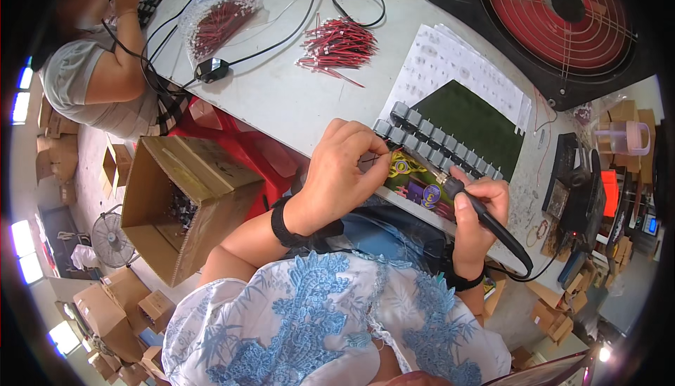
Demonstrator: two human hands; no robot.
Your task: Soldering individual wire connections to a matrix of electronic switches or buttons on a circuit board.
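My right hand [470,235] grips a soldering iron [492,221] by its black handle, its metal tip angled left toward the grey block-shaped parts [439,136]. These parts stand in two rows along the table's near edge, with metal pins showing. At the left end of the rows, the fingers of my left hand [341,168] are pinched together. A thin dark strand shows by the fingertips, but what they hold is too small to tell. Below the rows lies a colourful printed sheet [422,190]. Behind them is a dark green mat [467,120].
A pile of red and black wires [339,43] and a clear bag of wires [221,20] lie on the white table [274,91]. A large fan [562,3] stands far right, a soldering station [580,189] right. Left are a cardboard box [204,175] and another person [105,76].
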